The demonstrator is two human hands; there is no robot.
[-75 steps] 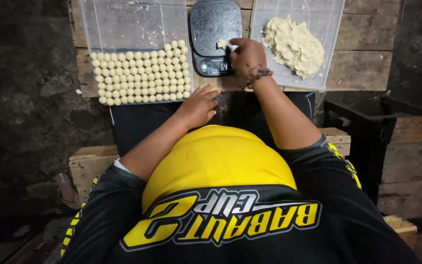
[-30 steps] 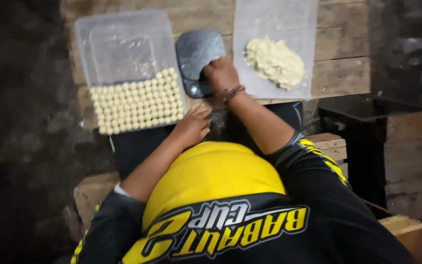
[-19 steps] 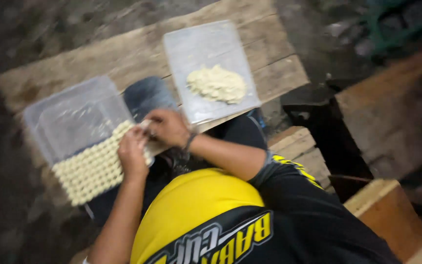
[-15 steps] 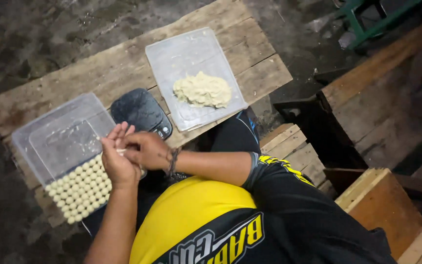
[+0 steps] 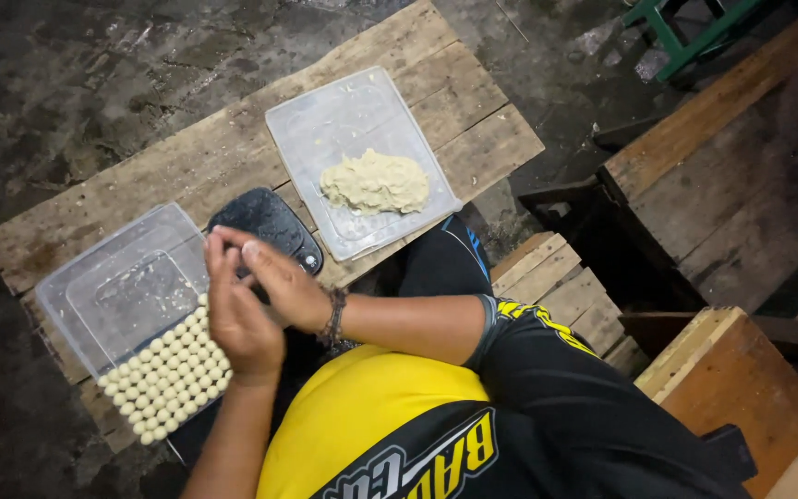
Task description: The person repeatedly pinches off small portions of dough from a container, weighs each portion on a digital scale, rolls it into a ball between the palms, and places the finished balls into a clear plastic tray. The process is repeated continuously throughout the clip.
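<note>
Dough is the material in hand here: a pale lump of dough point(image 5: 376, 182) lies on a clear plastic tray point(image 5: 311, 129) in the upper middle of the frame, well apart from the hands, and rows of small dough balls point(image 5: 170, 377) fill the lower end of a second clear tray point(image 5: 108, 291) at the lower left. Both trays rest on a low table of rough wooden planks point(image 5: 187, 162), with a black kitchen scale point(image 5: 265, 217) between them. A couple of seconds ago the right hand was up at the scale with a bit of dough at its fingertips; since then it has drawn back, the view has swung round, and the two hands have met in the left centre of the frame, just above the balls. The left hand point(image 5: 237, 319) and the right hand point(image 5: 279, 282) are now pressed palm against palm, fingers nearly straight and laid together rather than curled. Whether a piece of dough sits between the palms cannot be told, since the hands hide it, though the move from the scale suggests a weighed portion is being rolled. A beaded bracelet point(image 5: 332, 316) circles the right wrist. A dark wooden bench point(image 5: 722, 148) stands at the right edge.
</note>
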